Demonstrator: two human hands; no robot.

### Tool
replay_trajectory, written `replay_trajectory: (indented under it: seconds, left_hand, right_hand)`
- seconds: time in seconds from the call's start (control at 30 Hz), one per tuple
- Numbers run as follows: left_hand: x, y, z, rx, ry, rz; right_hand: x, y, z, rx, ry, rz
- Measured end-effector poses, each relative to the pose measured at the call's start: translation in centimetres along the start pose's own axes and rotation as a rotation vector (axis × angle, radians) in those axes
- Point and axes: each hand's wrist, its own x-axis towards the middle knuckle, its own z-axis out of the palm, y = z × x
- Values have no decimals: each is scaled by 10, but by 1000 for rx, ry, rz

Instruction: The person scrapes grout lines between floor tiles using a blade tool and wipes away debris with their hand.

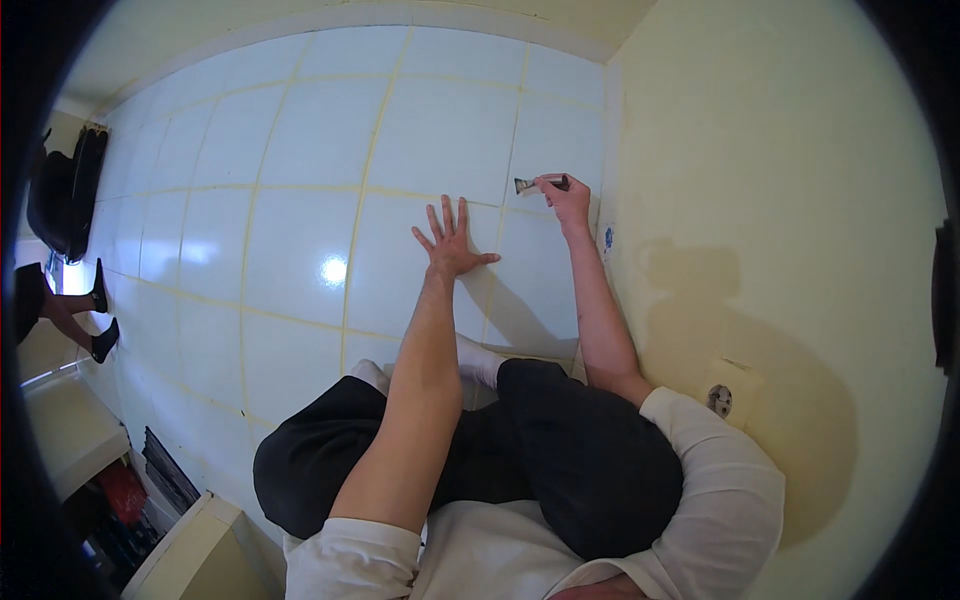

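My left hand [453,250] lies flat on the white floor tiles [300,225], its fingers spread and nothing in it. Closed around the dark handle of a small paintbrush [524,186] is my right hand [568,200], close to the wall on the right. The brush points left, and its dark tip is at or just above the tiles beside a thin joint line. I cannot tell whether the tip touches the floor. Yellowish grout lines [352,270] run between most tiles, while the joint near the brush looks thinner and darker.
A cream wall [770,130] with a round socket [719,400] rises close on my right. Another person's feet in black shoes [104,340] stand at the left, below a black chair-like object [66,195]. An open cabinet [190,550] holds things at lower left.
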Motion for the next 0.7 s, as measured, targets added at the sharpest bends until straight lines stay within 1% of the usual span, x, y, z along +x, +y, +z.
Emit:
replay_trajectory:
  seconds: [0.03, 0.13, 0.23, 0.33, 0.43, 0.53, 0.7]
  left_hand:
    - [-1, -2, -1, -2, 3, 7]
    - [1, -5, 1, -9, 12, 26]
    - [1, -7, 1, -7, 21, 22]
    - [1, -6, 1, -7, 13, 21]
    - [1, -6, -1, -11, 19, 22]
    - [0, -5, 0, -4, 19, 18]
    - [0, -5, 2, -10, 44, 25]
  right_hand:
    - [0, 2, 2, 60, -16, -2]
    - [5, 9, -1, 5, 15, 34]
    - [13, 21, -11, -200, 105, -131]
    - [15, 18, -29, -315, 52, -56]
    - [15, 21, -35, -38, -18, 54]
    - [12, 22, -38, -102, -37, 75]
    - [15, 48, -44, -42, -40, 1]
